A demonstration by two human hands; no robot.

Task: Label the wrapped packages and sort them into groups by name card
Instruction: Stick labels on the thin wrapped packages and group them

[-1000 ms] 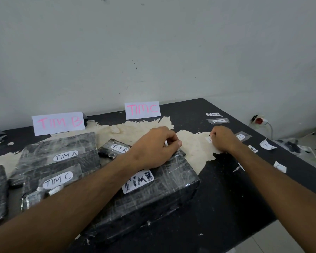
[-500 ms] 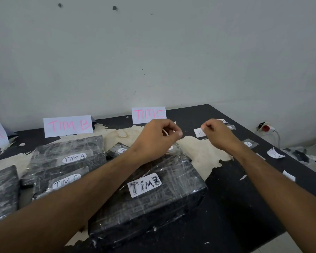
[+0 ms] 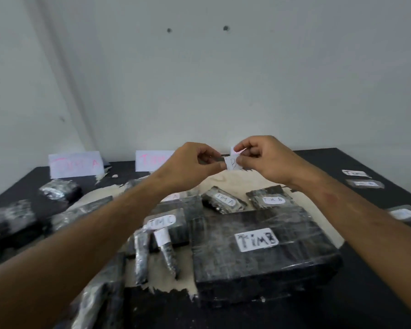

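Both my hands are up in front of me, above the surface, pinching one small label between them. Left hand holds its left edge with thumb and forefinger; right hand holds the right side, fingers curled, and looks to be peeling a backing strip up and away (white flap sticking up above my right fingertips). So each grip is clamped on the label, nothing else in hand.

The label has a pen mark on it, maybe a "B", too small and blurred to be sure.

Key relation for the next move: the packages lie below and nearer to me than the grip. Straight down and slightly right sits the big package already marked "TIM B". Just beyond it, nearly under my right wrist, a small package also marked B; left of that a small one marked A. Below my left forearm a "TIM C" package.

Unlabelled ones seem to be further left and nearer me: dark wrapped bundles well left of my left grip, so the left hand is the nearer one. Blurred, so can't confirm they're bare.

Name cards stand beyond, left of the grip, against the wall.
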